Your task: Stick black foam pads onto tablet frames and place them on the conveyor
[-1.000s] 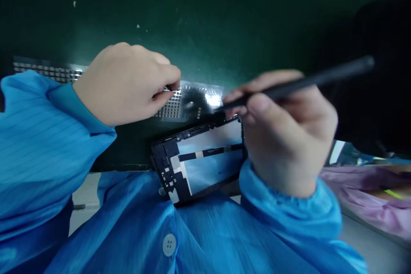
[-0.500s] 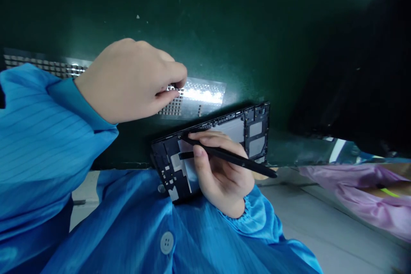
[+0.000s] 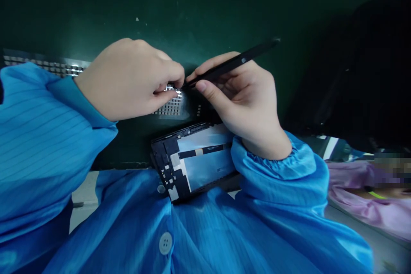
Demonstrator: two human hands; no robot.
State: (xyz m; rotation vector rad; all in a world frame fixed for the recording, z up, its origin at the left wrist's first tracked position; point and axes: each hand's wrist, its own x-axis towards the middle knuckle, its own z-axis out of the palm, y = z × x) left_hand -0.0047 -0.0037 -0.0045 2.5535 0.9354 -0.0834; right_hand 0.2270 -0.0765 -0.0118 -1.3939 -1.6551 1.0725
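My left hand (image 3: 128,78) is closed in a pinch, its fingertips pressed on a shiny strip of small square parts (image 3: 170,105) lying on the dark green mat (image 3: 199,4). My right hand (image 3: 240,98) grips black tweezers (image 3: 231,63), whose tip meets the strip right beside my left fingertips. A black tablet frame (image 3: 192,160) with a reflective inner panel lies at the mat's near edge, partly under my right wrist.
The strip runs on to the far left (image 3: 41,65) behind my blue sleeve. A dark bulky shape (image 3: 369,77) fills the right side. A purple-sleeved arm of another person (image 3: 362,205) lies at lower right.
My right hand has lifted the tweezers from the tablet frame up to the strip by my left fingertips. The left hand has stayed in place.
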